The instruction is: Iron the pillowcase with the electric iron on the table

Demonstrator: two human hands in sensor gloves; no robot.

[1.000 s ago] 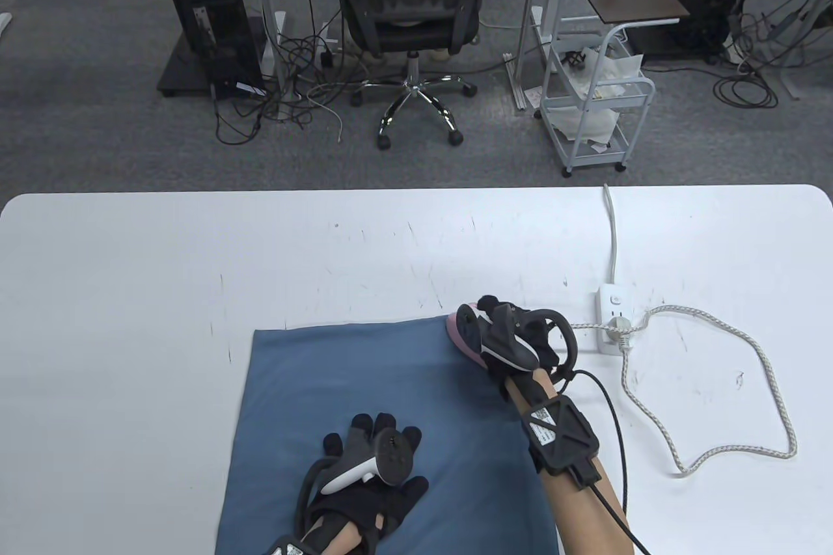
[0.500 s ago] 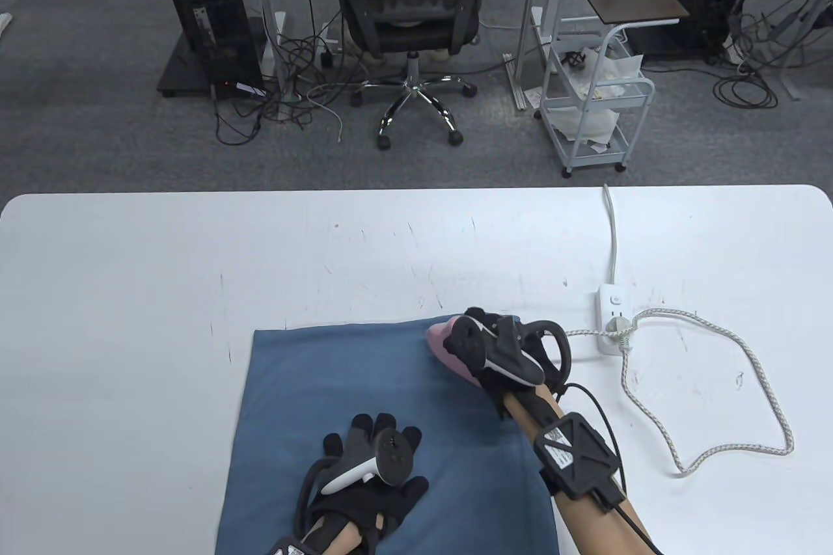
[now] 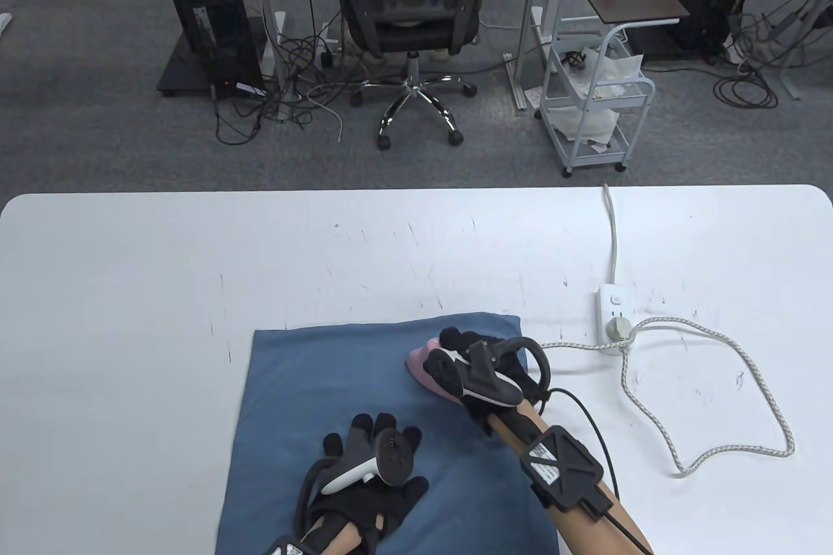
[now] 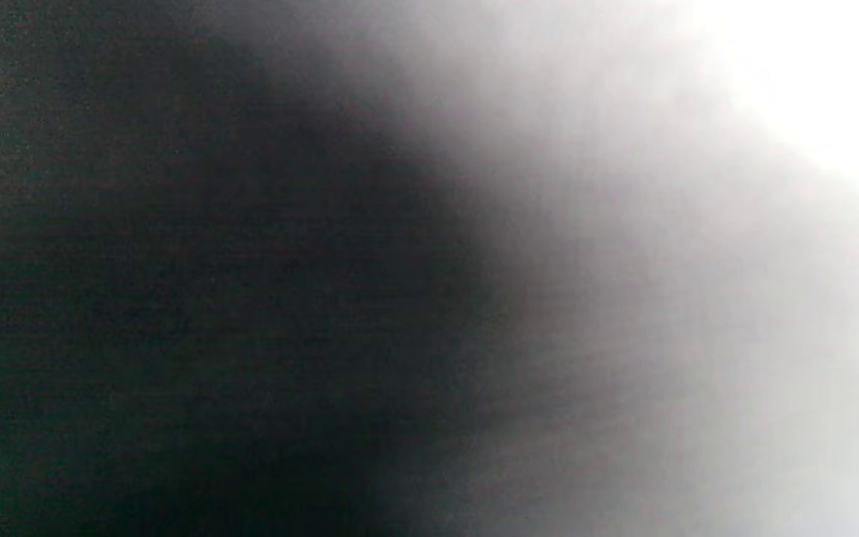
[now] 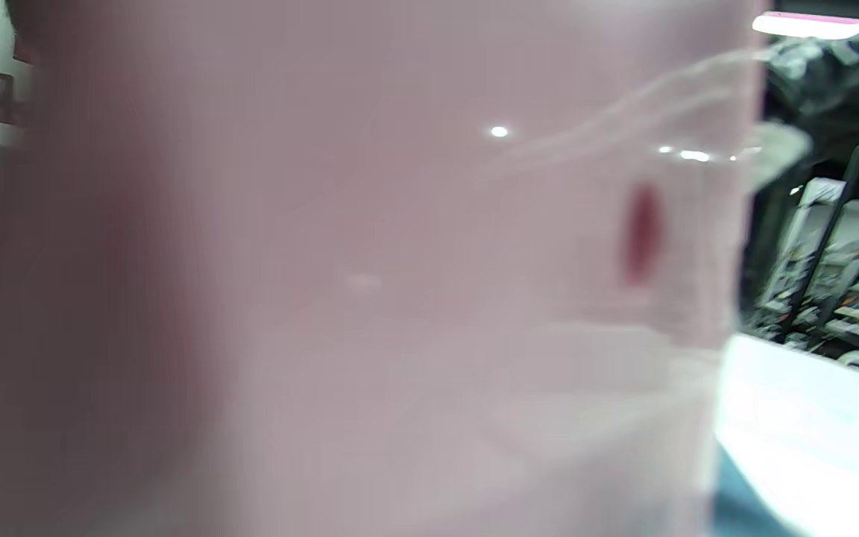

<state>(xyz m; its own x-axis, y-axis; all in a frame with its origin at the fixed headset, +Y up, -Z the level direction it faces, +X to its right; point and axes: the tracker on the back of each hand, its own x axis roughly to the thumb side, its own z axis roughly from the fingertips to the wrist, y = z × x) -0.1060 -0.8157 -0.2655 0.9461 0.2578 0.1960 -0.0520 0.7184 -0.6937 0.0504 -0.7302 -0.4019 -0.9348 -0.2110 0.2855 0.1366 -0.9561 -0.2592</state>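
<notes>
Counting in the table view: 1 blue pillowcase (image 3: 364, 399) flat at the surface (image 3: 130, 295) near edge, 1 pink iron (image 3: 426, 374) on its right half, 1 power strip (image 3: 613, 319) with 1 braided cord (image 3: 735, 347) looping right. Right hand (image 3: 485, 367) grips the iron. Left hand (image 3: 371, 473) rests flat, fingers spread, on the pillowcase. Bare surface left and beyond.
Left wrist view: blur only.
Right wrist view: iron body (image 5: 370, 283) fills frame.

Legible text: none | white label on right forearm tracker plate (image 3: 542, 455): print too small to read | iron (image 5: 370, 283): no readable marking
</notes>
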